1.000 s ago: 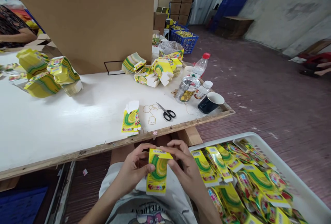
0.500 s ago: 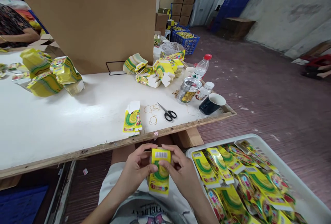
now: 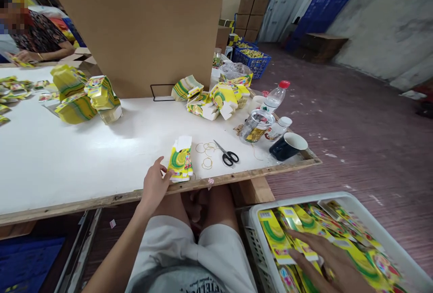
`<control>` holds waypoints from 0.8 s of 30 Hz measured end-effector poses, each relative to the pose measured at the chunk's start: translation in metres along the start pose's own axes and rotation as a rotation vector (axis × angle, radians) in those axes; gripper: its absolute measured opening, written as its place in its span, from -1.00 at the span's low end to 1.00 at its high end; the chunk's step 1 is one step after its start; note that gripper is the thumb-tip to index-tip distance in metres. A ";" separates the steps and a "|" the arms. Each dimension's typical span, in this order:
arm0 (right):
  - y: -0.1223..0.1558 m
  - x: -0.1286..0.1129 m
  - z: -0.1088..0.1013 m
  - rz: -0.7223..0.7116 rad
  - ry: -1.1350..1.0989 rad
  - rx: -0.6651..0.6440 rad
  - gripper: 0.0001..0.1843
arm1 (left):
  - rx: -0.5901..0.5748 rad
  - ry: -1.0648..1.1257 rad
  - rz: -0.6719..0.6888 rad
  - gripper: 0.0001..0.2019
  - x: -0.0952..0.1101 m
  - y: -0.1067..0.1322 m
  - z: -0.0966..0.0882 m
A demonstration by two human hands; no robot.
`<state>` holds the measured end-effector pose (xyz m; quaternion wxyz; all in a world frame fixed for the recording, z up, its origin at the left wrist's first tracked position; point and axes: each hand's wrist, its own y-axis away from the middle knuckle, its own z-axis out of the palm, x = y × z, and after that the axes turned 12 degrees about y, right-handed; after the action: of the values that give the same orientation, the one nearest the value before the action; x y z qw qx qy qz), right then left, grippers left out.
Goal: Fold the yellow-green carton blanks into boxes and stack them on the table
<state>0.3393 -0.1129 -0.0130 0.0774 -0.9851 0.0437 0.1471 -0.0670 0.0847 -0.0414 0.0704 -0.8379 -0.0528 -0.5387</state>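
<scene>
My left hand reaches to the table edge, fingers apart, its fingertips at the left side of a small stack of flattened yellow cartons with green printing. My right hand is over a white plastic basket at the lower right. Its fingers are stretched out and somewhat blurred, above filled yellow boxes. Whether the fingers touch the boxes, I cannot tell. Right of the stack lie several rubber bands and a pair of black-handled scissors.
A dark mug, a clear jar and bottles stand at the table's right corner. Carton bundles lie before a tall cardboard panel. Across the table at left, another person's hands hold something yellow.
The yellow box that both hands held over my lap has left them. My left hand moved up to the carton stack, my right hand out to the basket. The view shifted slightly.
</scene>
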 end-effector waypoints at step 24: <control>-0.038 -0.190 0.051 0.049 -0.821 0.140 -0.77 | -0.813 1.071 -0.375 -0.47 0.059 0.126 0.033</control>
<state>0.1481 -0.0548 0.0004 0.1515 -0.8358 0.0425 0.5260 0.0079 -0.0326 -0.0086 -0.3267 -0.3934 0.0514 -0.8578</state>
